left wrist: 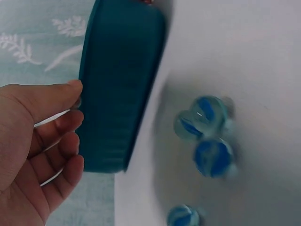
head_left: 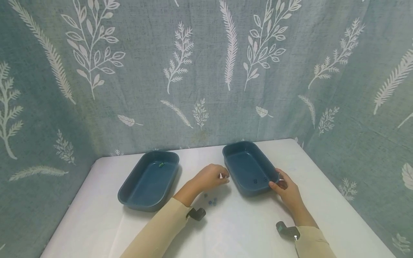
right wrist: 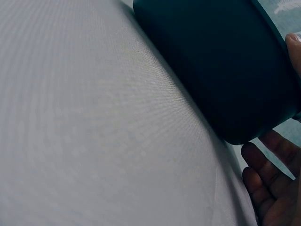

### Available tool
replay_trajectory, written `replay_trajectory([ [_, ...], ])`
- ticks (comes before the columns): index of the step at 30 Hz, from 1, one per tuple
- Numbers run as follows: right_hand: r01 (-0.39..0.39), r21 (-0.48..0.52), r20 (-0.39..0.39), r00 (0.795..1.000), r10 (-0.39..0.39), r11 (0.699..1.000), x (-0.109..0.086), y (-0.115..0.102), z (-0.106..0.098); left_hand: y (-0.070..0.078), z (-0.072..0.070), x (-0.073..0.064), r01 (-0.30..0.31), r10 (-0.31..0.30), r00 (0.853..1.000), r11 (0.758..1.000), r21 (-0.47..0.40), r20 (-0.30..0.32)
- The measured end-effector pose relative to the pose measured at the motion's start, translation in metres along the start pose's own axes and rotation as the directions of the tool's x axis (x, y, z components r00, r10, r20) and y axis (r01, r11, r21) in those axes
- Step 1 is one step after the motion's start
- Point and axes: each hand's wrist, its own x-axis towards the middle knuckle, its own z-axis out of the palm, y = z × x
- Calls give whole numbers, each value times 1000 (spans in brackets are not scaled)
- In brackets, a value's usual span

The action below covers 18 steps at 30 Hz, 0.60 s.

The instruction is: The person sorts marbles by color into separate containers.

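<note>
My left hand (head_left: 211,177) is beside the left wall of the right-hand blue tray (head_left: 246,163). Its thumb and index finger pinch a small glassy thing (left wrist: 78,102), mostly hidden by the fingertips, which looks like a marble. Below that hand, several clear marbles with blue swirls (left wrist: 212,157) lie on the white table. My right hand (head_left: 288,188) grips the near right corner of the same tray, thumb at the rim and fingers at the outer wall. Small dark pieces (head_left: 255,181) lie inside the tray's near end.
A second blue tray (head_left: 129,195) stands on the left of the table (head_left: 238,229), with small green pieces (head_left: 161,165) near its far end. Behind and at both sides hangs a grey-green leaf-patterned cloth (head_left: 206,71).
</note>
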Motion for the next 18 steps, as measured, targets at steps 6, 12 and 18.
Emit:
replay_trajectory([
  [6,-2,-5,0,1000,2,1000,0,0,-1,3,0,13,-13,13,1000,1000,-6,-6],
  [12,12,-5,-9,1000,-12,1000,-2,1,-1,6,0,22,-37,36,999,999,-15,-22],
  [18,16,7,-9,1000,-16,1000,-1,-2,0,4,1,28,-44,43,998,999,-26,-36],
])
